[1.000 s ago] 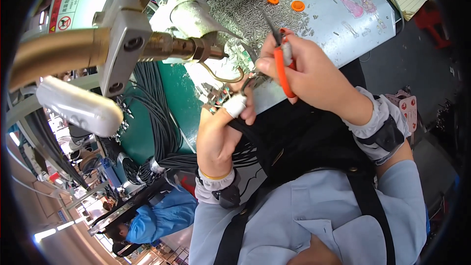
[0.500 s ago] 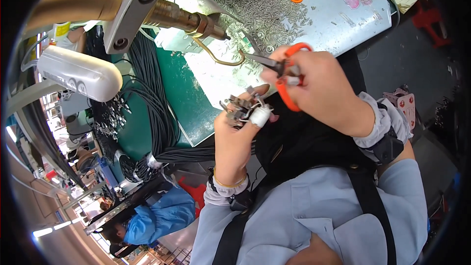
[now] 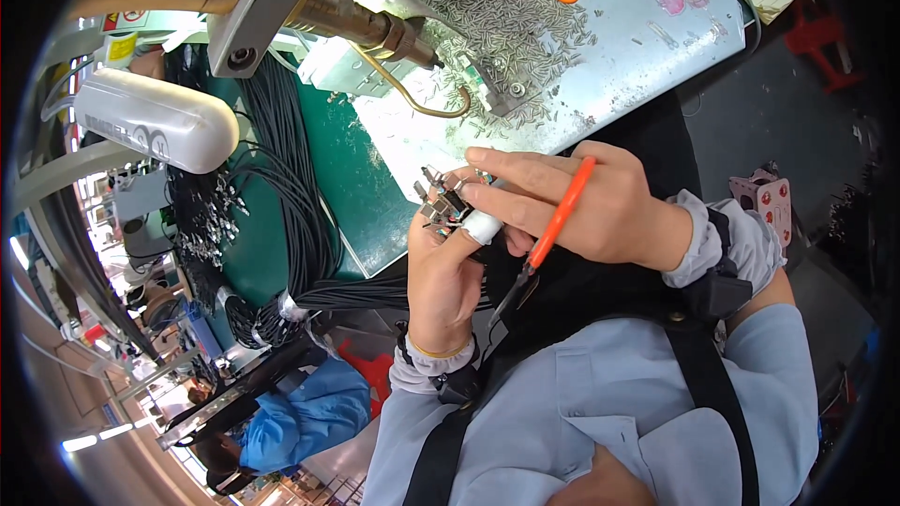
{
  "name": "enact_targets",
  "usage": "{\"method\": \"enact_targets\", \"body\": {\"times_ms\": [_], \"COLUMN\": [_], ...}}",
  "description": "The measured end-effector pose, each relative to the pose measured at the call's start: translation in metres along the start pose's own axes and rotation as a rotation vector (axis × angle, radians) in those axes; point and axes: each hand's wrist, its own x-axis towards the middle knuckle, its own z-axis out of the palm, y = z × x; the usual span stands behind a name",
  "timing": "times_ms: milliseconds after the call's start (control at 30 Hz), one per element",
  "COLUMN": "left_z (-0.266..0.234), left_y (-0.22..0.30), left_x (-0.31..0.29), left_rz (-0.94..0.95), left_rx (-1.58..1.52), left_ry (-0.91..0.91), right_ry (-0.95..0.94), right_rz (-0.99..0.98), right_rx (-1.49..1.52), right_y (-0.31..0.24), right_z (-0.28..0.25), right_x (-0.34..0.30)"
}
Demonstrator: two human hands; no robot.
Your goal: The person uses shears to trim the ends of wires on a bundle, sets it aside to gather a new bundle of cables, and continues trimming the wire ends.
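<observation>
My left hand (image 3: 438, 274) is closed around a bunch of small metal connector pieces (image 3: 448, 206), silver and dark, which stick up above its fingers. A white wrap (image 3: 482, 227) covers its thumb tip. From the right, my right hand (image 3: 600, 211) reaches over with its fingertips at the bunch; whether they pinch a piece cannot be made out. Orange-handled scissors (image 3: 561, 215) are held in that hand, their dark blades pointing down and left toward my lap.
A machine nozzle with a bent brass tube (image 3: 412, 111) hangs beyond my hands. Many small metal pins (image 3: 506, 19) cover the white work plate (image 3: 637, 56), where two orange rings lie. Black cable bundles (image 3: 291, 178) run along the left. A person in blue sits at lower left.
My right hand has turned, swinging the scissors' blades from beside the nozzle down toward my lap. Its fingers have come to the metal pieces in my left hand.
</observation>
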Motion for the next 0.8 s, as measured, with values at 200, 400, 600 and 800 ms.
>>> {"method": "enact_targets", "body": {"times_ms": [200,400,600,800], "left_z": [-0.012,-0.012,-0.018,-0.016], "left_y": [0.002,-0.004,-0.003,-0.007], "left_x": [0.002,0.003,0.007,0.004], "left_rz": [0.006,0.189,0.012,-0.009], "left_rx": [0.084,0.391,0.034,0.032], "left_ry": [-0.094,0.086,-0.075,-0.064], "right_ry": [-0.016,-0.186,-0.058,0.014], "right_rz": [0.099,0.684,0.49,0.292], "right_rx": [0.22,0.781,0.655,0.405], "right_y": [0.01,0.007,0.01,0.014], "right_z": [0.005,0.001,0.009,0.007], "right_x": [-0.006,-0.008,-0.014,-0.015]}}
